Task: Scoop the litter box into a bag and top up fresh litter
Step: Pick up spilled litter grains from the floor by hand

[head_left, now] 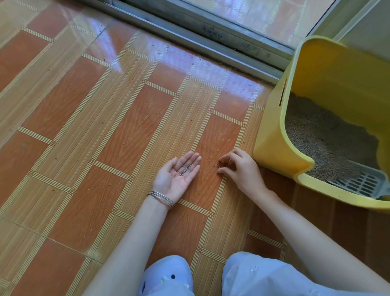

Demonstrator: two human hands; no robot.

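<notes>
Litter grains (216,165) | touching curled right fingers (226,160), possibly pinched | left fingers (191,162) straight, palm up

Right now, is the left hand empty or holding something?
Not empty: the left hand lies palm-up and flat, with small grey pellets resting on it.

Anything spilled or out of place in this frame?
Yes: loose litter grains lie scattered on the tiled floor just left of the yellow litter box. The right hand has its fingertips at them; the left hand, palm up, carries a few. The grey scoop lies inside the box.
</notes>
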